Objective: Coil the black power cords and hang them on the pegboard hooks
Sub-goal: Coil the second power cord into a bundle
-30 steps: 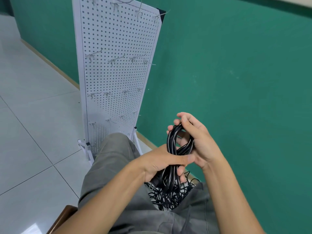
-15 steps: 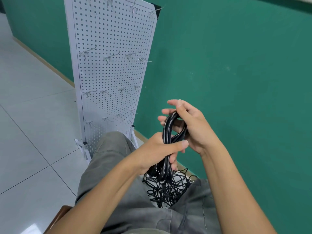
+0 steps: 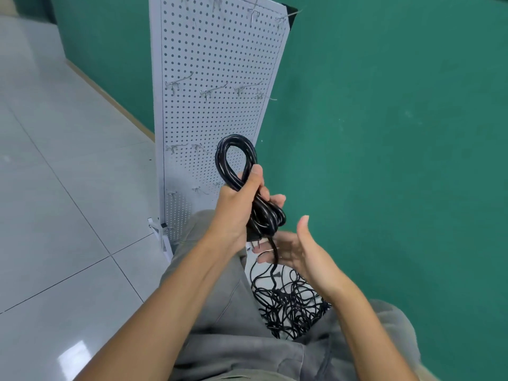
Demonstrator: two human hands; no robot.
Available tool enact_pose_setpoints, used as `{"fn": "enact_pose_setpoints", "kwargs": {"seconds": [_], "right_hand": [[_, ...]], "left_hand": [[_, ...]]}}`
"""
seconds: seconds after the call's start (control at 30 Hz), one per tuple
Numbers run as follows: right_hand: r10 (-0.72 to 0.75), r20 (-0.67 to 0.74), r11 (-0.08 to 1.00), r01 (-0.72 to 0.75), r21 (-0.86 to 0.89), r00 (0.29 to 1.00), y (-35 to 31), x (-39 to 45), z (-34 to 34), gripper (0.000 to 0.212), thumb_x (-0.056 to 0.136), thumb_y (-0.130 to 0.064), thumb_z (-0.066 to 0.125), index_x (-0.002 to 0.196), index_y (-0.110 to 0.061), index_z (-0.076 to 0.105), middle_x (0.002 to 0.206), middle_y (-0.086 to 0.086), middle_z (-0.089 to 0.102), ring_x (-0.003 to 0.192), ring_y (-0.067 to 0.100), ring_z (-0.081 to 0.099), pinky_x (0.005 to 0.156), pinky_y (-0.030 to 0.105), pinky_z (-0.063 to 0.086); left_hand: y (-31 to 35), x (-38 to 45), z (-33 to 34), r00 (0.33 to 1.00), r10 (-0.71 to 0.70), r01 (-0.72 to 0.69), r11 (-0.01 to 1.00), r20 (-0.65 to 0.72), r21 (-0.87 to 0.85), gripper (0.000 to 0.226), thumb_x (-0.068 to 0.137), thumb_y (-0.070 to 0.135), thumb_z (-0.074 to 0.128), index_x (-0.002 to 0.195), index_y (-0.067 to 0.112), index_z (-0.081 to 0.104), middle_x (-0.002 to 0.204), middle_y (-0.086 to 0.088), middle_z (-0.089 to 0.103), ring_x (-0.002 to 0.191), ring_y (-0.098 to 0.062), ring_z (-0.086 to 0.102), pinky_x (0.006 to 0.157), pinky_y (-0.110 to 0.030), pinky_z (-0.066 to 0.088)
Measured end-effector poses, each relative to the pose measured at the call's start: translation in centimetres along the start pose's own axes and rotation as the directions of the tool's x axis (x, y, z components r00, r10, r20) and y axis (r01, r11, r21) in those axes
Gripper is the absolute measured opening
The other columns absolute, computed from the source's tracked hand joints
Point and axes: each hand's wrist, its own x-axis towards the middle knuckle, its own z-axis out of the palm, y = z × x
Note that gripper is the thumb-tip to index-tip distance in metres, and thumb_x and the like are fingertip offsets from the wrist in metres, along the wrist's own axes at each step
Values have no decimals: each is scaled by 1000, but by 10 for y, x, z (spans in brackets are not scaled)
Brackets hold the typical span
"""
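The left hand (image 3: 236, 204) is clamped around the middle of a coiled black rubber power cord (image 3: 248, 188), thumb over the front and fingers wrapped behind, holding it upright in front of the lower part of the tall white perforated metal pegboard (image 3: 220, 78). The top loop of the coil stands above the fist, and the lower turns bulge out below it on the right. A loose tail of the same cord hangs down from the bundle past the right hand (image 3: 299, 248), which sits just below and to the right of the coil with its palm turned up and its fingers straight and spread, gripping nothing. Whether the tail touches that palm cannot be told. On the floor between the person's grey trouser legs (image 3: 220, 298) lies a tangled heap of thin black power cords (image 3: 288, 306). The pegboard stands on the pale grey tiled floor (image 3: 68, 188) against the green painted wall (image 3: 384, 133), and rows of bare silver wire hooks (image 3: 211, 90) project from its face.
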Motion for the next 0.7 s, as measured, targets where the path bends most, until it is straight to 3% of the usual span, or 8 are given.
{"fn": "enact_pose_setpoints", "kwargs": {"seconds": [0.1,0.2,0.27,0.33,0.43,0.5,0.6,0.7], "right_hand": [[28,-48,994,-33,-108,998,6,-6,-2,77,98,-64,16,123,-15,69,107,9,77,106,22,72,105,35,50],[-6,-46,982,-3,-188,999,9,-16,-3,50,103,-45,44,99,-5,75,100,7,78,106,20,71,100,31,51],[-61,-76,966,40,-256,995,8,-21,-3,34,103,-27,58,85,-2,71,83,-2,74,96,14,71,90,27,49],[-112,-140,947,63,-314,984,4,-26,-5,25,100,-16,64,92,8,67,68,-15,64,76,2,61,75,21,43],[-203,-101,878,135,-459,974,-14,-34,-4,15,101,-16,62,106,-8,74,73,1,61,72,7,49,71,33,41],[-241,-91,851,165,-499,966,-30,-39,1,24,102,-15,60,115,-27,75,83,-6,71,78,12,59,80,36,49],[-332,-62,793,243,-558,941,-52,-44,2,32,103,-11,56,121,-33,70,90,-13,73,90,22,69,93,45,52],[-389,-67,781,290,-553,919,-68,-42,-2,32,103,-7,54,107,-39,58,85,-10,73,83,35,65,85,55,52]], "left_hand": [[6,4,-5,988,17,-28,997,-153,-66,41,103,39,60,70,15,51,53,3,53,56,-19,67,63,-34,56],[9,10,-12,963,48,-73,994,-265,-83,40,103,37,61,70,16,52,53,6,50,55,-19,66,59,-34,57],[7,15,-17,945,108,-122,992,-310,-26,41,103,35,61,70,14,52,53,5,50,53,-20,66,61,-36,58],[3,17,-21,924,185,-154,981,-335,116,47,104,36,60,65,12,52,52,0,58,54,-23,69,67,-39,58],[-2,19,-23,907,265,-189,951,-326,245,49,104,37,59,63,10,52,61,-14,58,56,-23,72,72,-44,57],[-5,18,-21,914,268,-186,944,-304,274,45,105,33,59,66,10,52,57,-8,55,54,-23,71,69,-44,56],[-11,14,-13,950,222,-158,948,-220,275,43,103,29,62,66,10,53,51,-2,51,50,-24,68,64,-45,58],[-14,4,-2,982,157,-117,941,-105,316,39,104,25,61,69,10,51,52,-1,51,45,-17,62,50,-28,53]]}}
